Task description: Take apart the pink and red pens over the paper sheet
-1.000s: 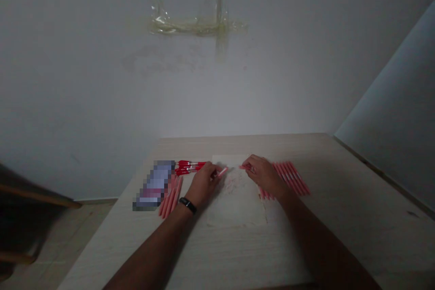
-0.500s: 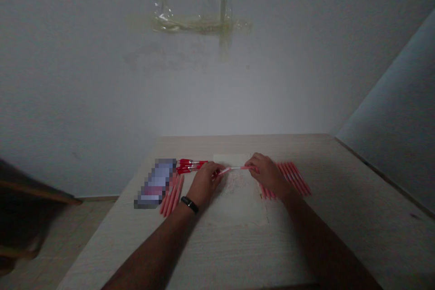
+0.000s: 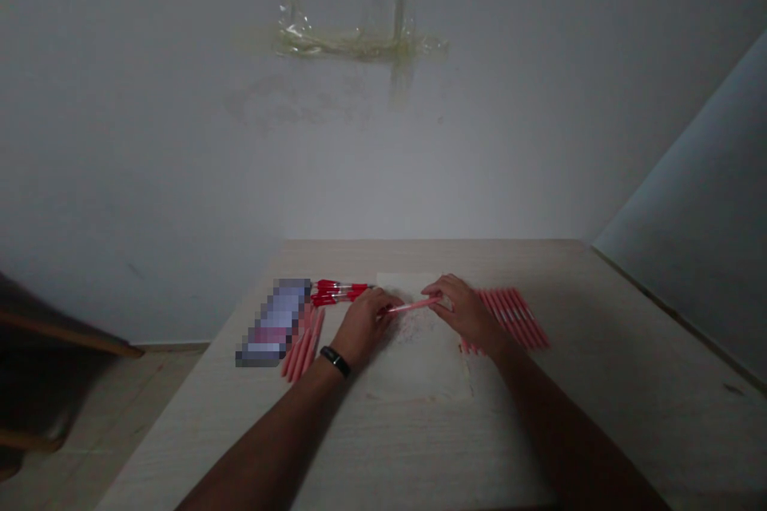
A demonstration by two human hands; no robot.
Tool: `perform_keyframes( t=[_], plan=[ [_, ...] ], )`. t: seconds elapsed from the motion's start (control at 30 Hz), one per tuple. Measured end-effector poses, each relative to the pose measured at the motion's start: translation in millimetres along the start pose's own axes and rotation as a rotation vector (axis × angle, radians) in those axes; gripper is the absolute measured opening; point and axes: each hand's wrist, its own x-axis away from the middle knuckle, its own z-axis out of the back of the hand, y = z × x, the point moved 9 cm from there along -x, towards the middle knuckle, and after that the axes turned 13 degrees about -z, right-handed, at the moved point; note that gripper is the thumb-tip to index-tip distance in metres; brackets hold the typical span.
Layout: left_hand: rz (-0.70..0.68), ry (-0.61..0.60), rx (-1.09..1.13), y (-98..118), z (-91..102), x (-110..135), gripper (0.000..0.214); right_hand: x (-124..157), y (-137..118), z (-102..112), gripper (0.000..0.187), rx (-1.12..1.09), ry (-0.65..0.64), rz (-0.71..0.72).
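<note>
Both my hands hold one pink pen (image 3: 412,306) level above a white sheet of paper (image 3: 419,355). My left hand (image 3: 363,325), with a black band at the wrist, pinches the pen's left end. My right hand (image 3: 464,310) pinches its right end. Several red-capped pens (image 3: 336,292) lie just left of my left hand. A row of several pink pens (image 3: 514,315) lies on the table behind and to the right of my right hand.
The wooden table (image 3: 599,383) stands against a pale wall. Several more pink pens (image 3: 303,343) lie beside a blurred flat box (image 3: 272,323) at the left. Old tape (image 3: 359,44) clings to the wall. A dark chair (image 3: 36,383) stands at the far left.
The two separate pink pieces in my hands came together into one pen spanning both hands. My right hand shifted slightly left, toward my left hand.
</note>
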Motion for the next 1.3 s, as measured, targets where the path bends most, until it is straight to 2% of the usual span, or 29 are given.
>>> perform_keyframes(
  t=[0.13, 0.23, 0.37, 0.47, 0.63, 0.77, 0.87, 0.97, 1.1, 1.2, 1.3],
  plan=[
    [-0.010, 0.010, 0.009, 2, 1.6, 0, 0.017, 0, 3, 0, 0.018, -0.023, -0.013, -0.056],
    [-0.021, 0.013, 0.012, 4, 2.5, -1, 0.016, 0, 9, -2, 0.016, -0.052, -0.042, -0.157],
    [-0.023, 0.027, 0.003, 4, 4.3, -1, 0.014, 2, 14, -4, 0.020, -0.071, -0.080, -0.223],
    [-0.013, 0.037, -0.013, 3, 5.9, -1, 0.014, 2, 15, -1, 0.028, -0.065, -0.067, -0.202],
    [-0.021, 0.037, -0.030, 4, 7.1, -1, 0.014, 0, 13, 0, 0.004, 0.028, -0.089, -0.162],
    [-0.024, 0.042, -0.031, 6, 8.3, -1, 0.012, 0, 10, -4, 0.023, 0.075, -0.136, -0.128],
    [-0.015, 0.045, -0.037, 6, 9.4, -1, 0.011, 0, 13, 0, 0.013, 0.046, -0.096, -0.140],
    [-0.007, 0.038, -0.048, 5, 9.5, -1, 0.012, 0, 12, 2, 0.014, 0.056, -0.078, -0.135],
    [-0.017, 0.023, -0.049, 6, 8.2, -1, 0.015, 0, 10, -1, 0.026, 0.089, -0.125, -0.125],
    [-0.013, 0.023, -0.047, 6, 8.0, -1, 0.016, 0, 10, 2, 0.016, 0.069, -0.094, -0.128],
    [-0.018, 0.021, -0.040, 6, 7.2, -1, 0.016, 0, 8, 0, 0.019, 0.087, -0.109, -0.084]
  ],
)
